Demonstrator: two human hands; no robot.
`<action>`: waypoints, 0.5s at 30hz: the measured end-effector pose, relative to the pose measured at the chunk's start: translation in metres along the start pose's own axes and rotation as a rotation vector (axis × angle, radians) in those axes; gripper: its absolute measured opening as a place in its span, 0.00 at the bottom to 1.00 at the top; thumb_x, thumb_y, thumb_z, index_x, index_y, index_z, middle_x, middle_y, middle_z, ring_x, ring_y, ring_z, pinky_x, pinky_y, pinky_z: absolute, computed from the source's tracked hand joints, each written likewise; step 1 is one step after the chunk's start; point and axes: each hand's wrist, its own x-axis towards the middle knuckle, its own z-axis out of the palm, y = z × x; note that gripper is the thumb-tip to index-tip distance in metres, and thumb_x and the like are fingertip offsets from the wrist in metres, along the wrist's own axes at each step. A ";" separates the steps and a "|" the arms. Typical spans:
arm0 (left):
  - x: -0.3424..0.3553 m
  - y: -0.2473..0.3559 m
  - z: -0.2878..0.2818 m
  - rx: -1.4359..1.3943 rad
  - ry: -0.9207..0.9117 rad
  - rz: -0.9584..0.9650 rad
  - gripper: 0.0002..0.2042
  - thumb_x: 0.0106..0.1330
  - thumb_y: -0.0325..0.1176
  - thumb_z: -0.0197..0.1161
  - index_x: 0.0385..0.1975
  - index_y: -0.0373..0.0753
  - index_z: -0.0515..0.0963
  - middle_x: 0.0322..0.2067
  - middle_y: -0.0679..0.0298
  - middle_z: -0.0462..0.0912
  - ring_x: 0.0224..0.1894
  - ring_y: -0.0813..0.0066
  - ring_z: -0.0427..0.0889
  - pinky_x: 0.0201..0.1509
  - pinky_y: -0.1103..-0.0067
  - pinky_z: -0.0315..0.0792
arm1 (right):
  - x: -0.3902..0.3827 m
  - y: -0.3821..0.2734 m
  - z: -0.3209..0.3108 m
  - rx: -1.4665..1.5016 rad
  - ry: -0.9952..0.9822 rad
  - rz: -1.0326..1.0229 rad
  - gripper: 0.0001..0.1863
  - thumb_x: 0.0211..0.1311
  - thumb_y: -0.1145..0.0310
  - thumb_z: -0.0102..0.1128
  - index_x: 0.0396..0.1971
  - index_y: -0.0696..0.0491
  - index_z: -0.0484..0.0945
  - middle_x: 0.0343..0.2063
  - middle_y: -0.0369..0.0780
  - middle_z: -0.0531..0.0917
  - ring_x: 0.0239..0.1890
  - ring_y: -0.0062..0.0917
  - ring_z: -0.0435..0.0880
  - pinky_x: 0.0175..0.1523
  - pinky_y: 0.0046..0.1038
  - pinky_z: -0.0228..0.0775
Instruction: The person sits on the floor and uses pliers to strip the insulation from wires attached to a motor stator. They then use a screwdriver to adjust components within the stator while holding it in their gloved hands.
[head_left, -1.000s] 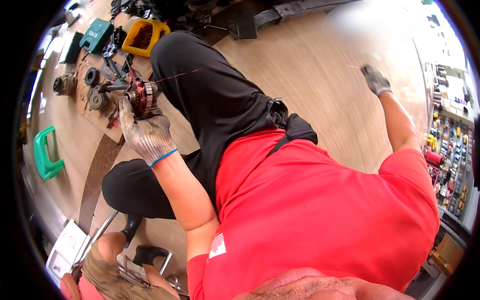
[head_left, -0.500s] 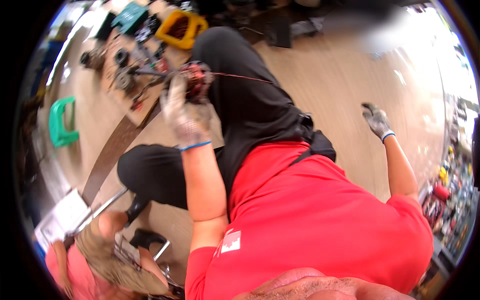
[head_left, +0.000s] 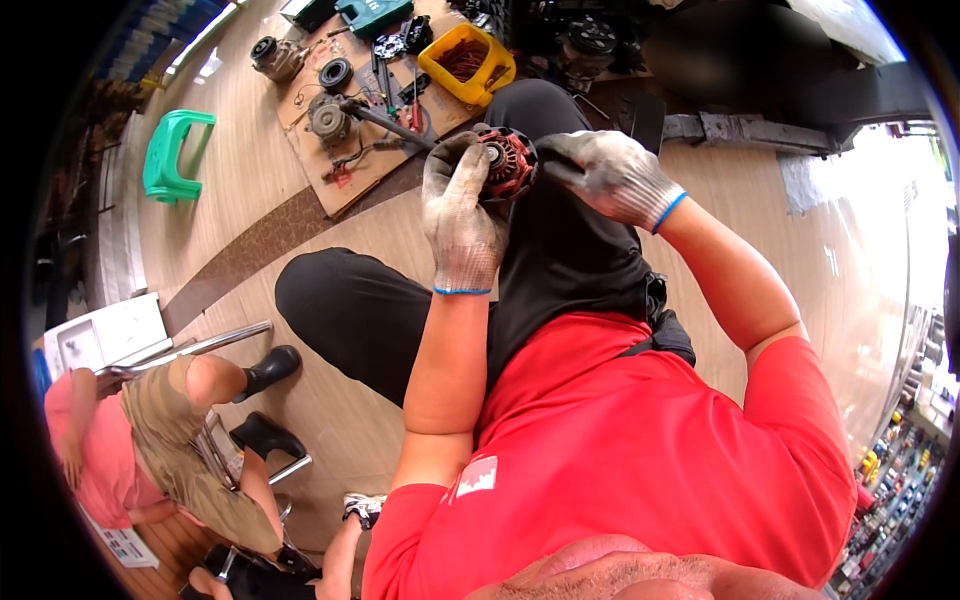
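Wound part: I see the round motor part, red coils in a dark rim, held up before the wearer's thigh, nearer the body than the yellow container.
Left grip: the gloved left hand wraps the part's left side, thumb on the face turned to me, fingers partly hidden; it too is nearer the body than the yellow container.
Right grip: the gloved right hand, right of the yellow container, has bent fingers at the part's right edge; I cannot tell whether they touch it or pinch anything.
Handling: I judge it dense for its bulk and stiff, its windings easy to nick; the gloves look soiled, so metal may slip.
Hold: I would favour the dark rim, from opposite sides, sparing the coils.
Surroundings: left of the yellow container, a grey housing sits on a cardboard sheet, and a dark rod reaches toward the left hand; a green stool stands well apart, further left.
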 end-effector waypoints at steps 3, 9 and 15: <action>0.001 -0.006 -0.001 0.117 0.035 0.071 0.10 0.70 0.24 0.59 0.48 0.34 0.71 0.41 0.58 0.82 0.42 0.67 0.85 0.44 0.68 0.85 | -0.009 -0.006 -0.011 -0.067 0.113 -0.054 0.14 0.67 0.56 0.57 0.43 0.49 0.82 0.32 0.47 0.85 0.36 0.42 0.85 0.39 0.40 0.78; 0.010 -0.022 -0.001 0.122 0.132 0.197 0.10 0.70 0.26 0.61 0.47 0.33 0.70 0.40 0.57 0.80 0.40 0.69 0.84 0.45 0.70 0.84 | -0.054 -0.044 -0.015 -0.143 0.076 -0.097 0.12 0.69 0.57 0.55 0.44 0.47 0.79 0.29 0.40 0.85 0.33 0.38 0.86 0.36 0.39 0.78; 0.015 -0.011 -0.004 -0.151 0.178 0.036 0.08 0.71 0.26 0.59 0.46 0.34 0.72 0.41 0.51 0.82 0.40 0.59 0.85 0.43 0.65 0.85 | -0.064 0.007 0.013 -0.332 -0.005 0.042 0.12 0.67 0.55 0.56 0.42 0.43 0.82 0.27 0.38 0.86 0.29 0.34 0.87 0.35 0.37 0.78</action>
